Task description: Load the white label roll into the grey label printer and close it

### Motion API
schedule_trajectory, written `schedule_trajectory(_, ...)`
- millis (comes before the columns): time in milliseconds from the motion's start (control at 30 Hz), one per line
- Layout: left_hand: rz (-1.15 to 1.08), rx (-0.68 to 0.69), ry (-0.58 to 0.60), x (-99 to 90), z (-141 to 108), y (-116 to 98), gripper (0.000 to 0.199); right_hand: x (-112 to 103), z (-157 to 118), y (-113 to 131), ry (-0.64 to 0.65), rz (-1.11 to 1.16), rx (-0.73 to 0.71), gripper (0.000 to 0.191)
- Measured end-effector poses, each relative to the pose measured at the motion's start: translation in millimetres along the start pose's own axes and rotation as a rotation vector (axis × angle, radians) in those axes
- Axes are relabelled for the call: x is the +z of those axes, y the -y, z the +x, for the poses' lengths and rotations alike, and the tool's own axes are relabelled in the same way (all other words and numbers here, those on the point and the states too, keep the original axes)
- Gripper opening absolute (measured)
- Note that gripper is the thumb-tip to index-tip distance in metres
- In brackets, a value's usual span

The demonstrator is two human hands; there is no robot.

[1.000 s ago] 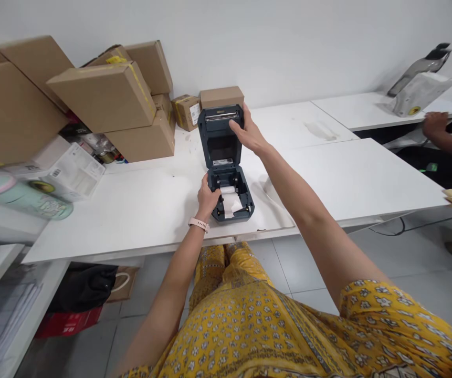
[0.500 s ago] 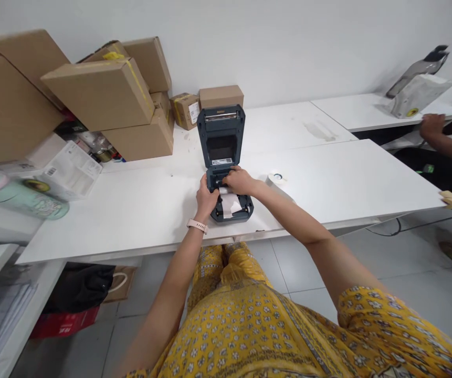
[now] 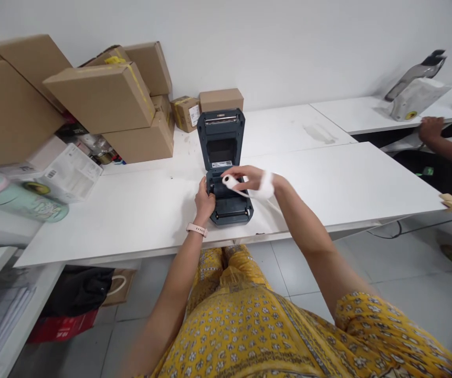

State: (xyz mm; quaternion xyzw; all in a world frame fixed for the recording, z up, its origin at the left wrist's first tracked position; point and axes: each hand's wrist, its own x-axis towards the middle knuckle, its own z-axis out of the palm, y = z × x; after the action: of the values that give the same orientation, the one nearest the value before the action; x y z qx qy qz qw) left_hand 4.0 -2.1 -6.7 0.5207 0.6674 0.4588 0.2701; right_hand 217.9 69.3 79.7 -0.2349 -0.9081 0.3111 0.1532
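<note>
So the left hand (image 3: 205,202) grips the side of the open printer (image 3: 221,130) on the desk (image 3: 150,210), probably to steady it, while the right hand (image 3: 248,177) pinches a small white roll (image 3: 230,182) over it, clear of the walls, I guess.

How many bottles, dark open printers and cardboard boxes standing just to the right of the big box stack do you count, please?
Bottles: 2 (mint bottle, grey bottle)
Printers: 1 (dark printer)
Boxes right of the stack: 2 (taped box, plain box)
Total: 5
</note>
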Motion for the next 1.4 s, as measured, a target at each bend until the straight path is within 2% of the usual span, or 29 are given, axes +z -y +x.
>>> schedule_trajectory(67,-0.007,0.001,-0.003,0.0,-0.5,-0.5,0.08,4.5,-31.5,-2.5,-0.339,0.255,0.014,0.048)
schedule_trajectory(133,-0.007,-0.001,-0.004,0.1,-0.6,-0.6,0.078,24.6,-56.7,-7.8,-0.685,0.341,0.143,0.043)
schedule_trajectory(167,-0.009,-0.001,-0.004,0.3,-0.5,-0.5,0.077,38.3,-65.4,-11.9,-0.816,0.347,0.226,0.041)
schedule_trajectory(233,-0.017,0.0,-0.006,0.7,0.0,0.2,0.076,66.2,-74.1,-22.8,-0.937,0.316,0.384,0.037)
schedule_trajectory(300,-0.023,0.0,-0.008,1.0,0.6,1.0,0.076,87.5,-72.8,-35.2,-0.912,0.244,0.5,0.034)
schedule_trajectory(367,-0.025,0.002,-0.004,0.8,1.0,1.5,0.077,98.8,-65.0,-46.7,-0.826,0.152,0.58,0.033)
schedule_trajectory(467,-0.021,0.005,0.01,-0.2,0.9,1.4,0.078,103.2,-51.0,-58.0,-0.733,0.072,0.649,0.035)
schedule_trajectory(567,-0.01,-0.006,0.013,-0.9,1.0,1.7,0.078,101.9,-49.5,-51.6,-0.714,0.044,0.675,0.048)
schedule_trajectory(633,-0.01,-0.005,0.008,-0.6,1.4,2.9,0.077,96.2,-62.1,-32.3,-0.699,0.004,0.649,0.059)
schedule_trajectory(700,-0.017,0.008,0.004,0.2,2.2,4.7,0.075,82.6,-85.6,-4.5,-0.665,0.005,0.551,0.062)
schedule_trajectory(767,-0.023,0.017,-0.004,1.1,3.1,6.6,0.075,59.8,-114.6,20.1,-0.631,0.119,0.405,0.051)
schedule_trajectory(833,-0.023,0.017,-0.009,1.7,3.8,7.8,0.075,32.3,-141.6,27.1,-0.687,0.259,0.294,0.038)
schedule_trajectory(900,-0.017,0.013,-0.008,1.9,4.1,7.9,0.075,8.5,-160.4,9.0,-0.863,0.34,0.287,0.031)
schedule_trajectory(967,-0.012,0.01,-0.005,1.9,4.1,7.2,0.076,-4.5,-169.1,-28.3,-0.975,0.363,0.378,0.04)
schedule_trajectory(1000,-0.014,0.008,-0.006,1.8,4.0,6.7,0.076,-6.0,-169.6,-49.3,-0.941,0.378,0.44,0.049)
schedule_trajectory(1067,-0.022,0.006,-0.009,1.4,3.6,5.8,0.076,-0.8,-164.3,-85.6,-0.789,0.449,0.526,0.065)
schedule_trajectory(1133,-0.037,0.007,-0.006,1.1,3.3,5.5,0.075,11.3,-152.8,-106.3,-0.646,0.517,0.523,0.07)
schedule_trajectory(1233,-0.052,0.013,-0.001,1.2,3.0,6.7,0.075,29.4,-133.3,-108.5,-0.544,0.538,0.471,0.071)
schedule_trajectory(1333,-0.053,0.012,-0.005,1.5,3.0,8.2,0.074,37.1,-121.2,-95.8,-0.565,0.416,0.457,0.072)
schedule_trajectory(1400,-0.056,0.006,-0.004,1.5,2.8,8.1,0.074,35.8,-118.5,-87.1,-0.59,0.262,0.423,0.06)
